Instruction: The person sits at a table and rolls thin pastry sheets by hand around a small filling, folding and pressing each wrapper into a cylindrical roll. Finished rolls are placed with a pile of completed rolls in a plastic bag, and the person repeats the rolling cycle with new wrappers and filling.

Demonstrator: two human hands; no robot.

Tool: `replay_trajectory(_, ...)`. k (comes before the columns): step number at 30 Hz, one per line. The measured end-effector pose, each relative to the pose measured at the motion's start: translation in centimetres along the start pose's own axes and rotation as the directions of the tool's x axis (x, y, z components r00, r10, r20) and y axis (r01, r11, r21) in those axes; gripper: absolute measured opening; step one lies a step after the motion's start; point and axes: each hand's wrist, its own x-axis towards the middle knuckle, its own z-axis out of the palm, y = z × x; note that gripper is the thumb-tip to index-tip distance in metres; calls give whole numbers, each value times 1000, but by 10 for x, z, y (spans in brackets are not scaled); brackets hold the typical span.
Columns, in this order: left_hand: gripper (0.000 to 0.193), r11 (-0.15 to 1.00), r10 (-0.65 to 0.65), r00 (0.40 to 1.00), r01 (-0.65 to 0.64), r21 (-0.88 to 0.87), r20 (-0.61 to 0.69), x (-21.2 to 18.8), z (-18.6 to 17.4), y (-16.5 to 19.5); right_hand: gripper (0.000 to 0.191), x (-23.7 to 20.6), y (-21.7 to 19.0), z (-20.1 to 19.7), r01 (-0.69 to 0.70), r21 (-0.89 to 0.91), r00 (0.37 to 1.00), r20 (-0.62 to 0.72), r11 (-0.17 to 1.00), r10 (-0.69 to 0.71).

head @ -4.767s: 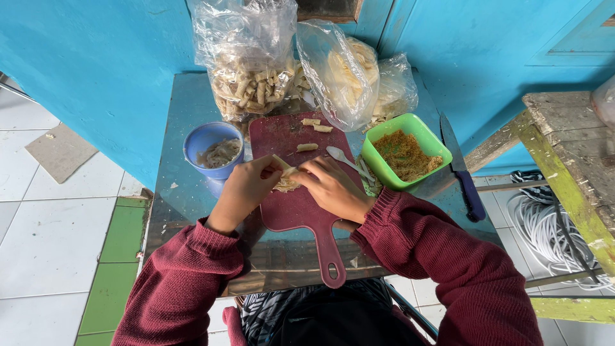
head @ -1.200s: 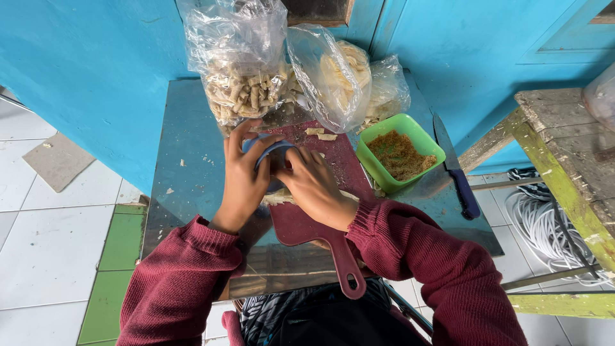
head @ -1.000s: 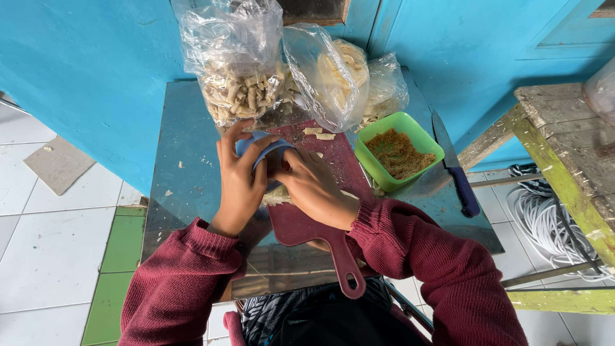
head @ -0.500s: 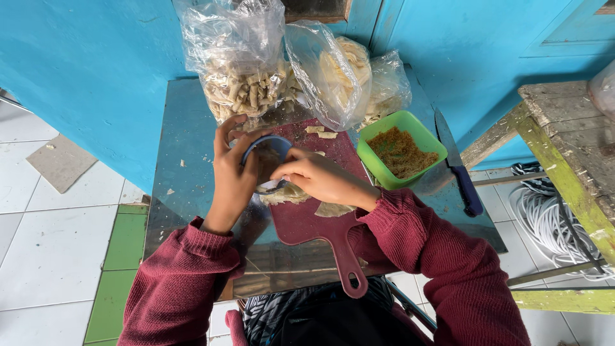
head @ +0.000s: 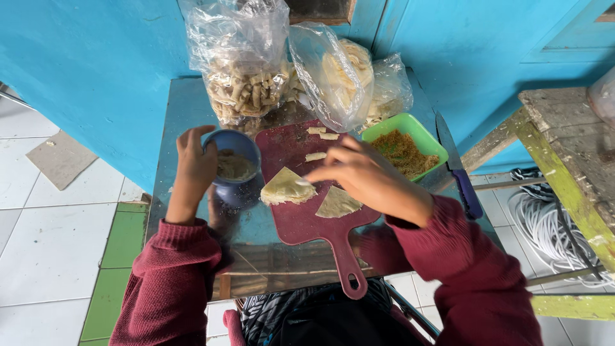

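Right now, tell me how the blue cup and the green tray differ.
The blue cup is round and deep; the green tray is rectangular and shallow. The cup is held at its rim by the left hand; the tray stands untouched. The cup holds a pale brownish paste, the tray loose orange-brown crumbly filling. Both flank the red cutting board.

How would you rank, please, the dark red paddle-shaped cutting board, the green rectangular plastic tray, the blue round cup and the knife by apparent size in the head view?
1. Dark red paddle-shaped cutting board, clearly largest.
2. Green rectangular plastic tray.
3. Blue round cup, held by the left hand, lifted nearer the camera, so possibly flattered.
The blue-handled knife is longer than tray or cup but far thinner; I would not rank it.
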Motion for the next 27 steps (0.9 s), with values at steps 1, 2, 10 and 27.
replay_trajectory(1,35,999,-11,1000,11,42,7,3,-7,-2,44,-11,-2,-3,-14,-81,1000,15,997,16)
replay_trajectory(2,40,996,-25,1000,23,83,19,4,-12,0,46,-22,-4,-3,-32,-160,999,31,987,37)
replay_trajectory(10,36,798,352,877,-464,384,328,-25,8,100,42,-63,1,23,-29,-478,998,34,878,52)
replay_trajectory(27,21,686,646,630,-727,32,432,-68,49,129,51,-78,6,53,-30,-571,998,27,821,55)
